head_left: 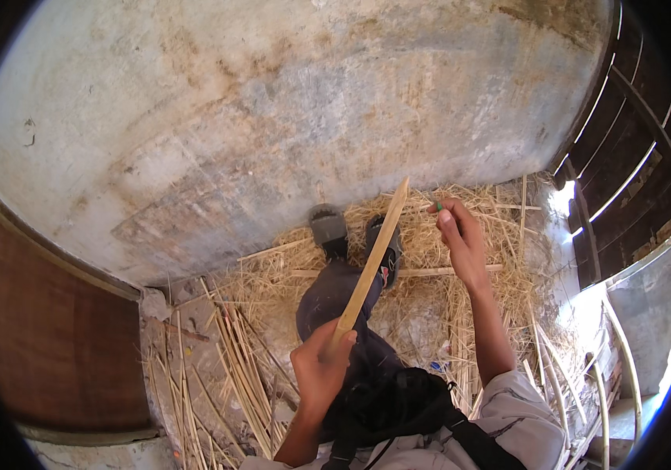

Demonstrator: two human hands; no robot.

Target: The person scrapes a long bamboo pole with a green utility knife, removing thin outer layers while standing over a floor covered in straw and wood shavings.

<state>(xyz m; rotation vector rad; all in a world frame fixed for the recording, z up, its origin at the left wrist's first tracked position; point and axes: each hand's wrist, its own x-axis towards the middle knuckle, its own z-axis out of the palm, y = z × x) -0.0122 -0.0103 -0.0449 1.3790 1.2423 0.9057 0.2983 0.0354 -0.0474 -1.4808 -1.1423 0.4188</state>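
Note:
My left hand is closed round the lower end of a long, flat bamboo strip. The strip slants up and away to the right, and its far end narrows to a point. Off to the right of that tip, my right hand is raised with thumb and fingers pinched together. A small green bit shows at its fingertips; what it belongs to is too small to make out. The right hand and the strip are apart.
Straw-like shavings cover the floor around my sandals. Split bamboo strips lie in a bundle at the left. A stained wall rises in front. A brown panel stands left; bent poles lean at the right.

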